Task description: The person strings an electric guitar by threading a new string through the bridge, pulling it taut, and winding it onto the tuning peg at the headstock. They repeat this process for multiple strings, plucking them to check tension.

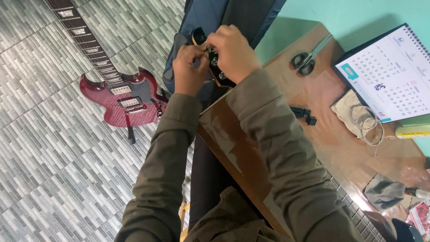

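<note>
Guitar headstock [204,42]: it sits at the table's [322,134] near edge against a dark blue gig bag [210,15], with your left hand [190,67] and right hand [233,49] close together and pinched on its tuning pegs [215,60]; turn each peg slowly and brace the neck. Containers: the gig bag is partly open, its contents hidden from you.
</note>
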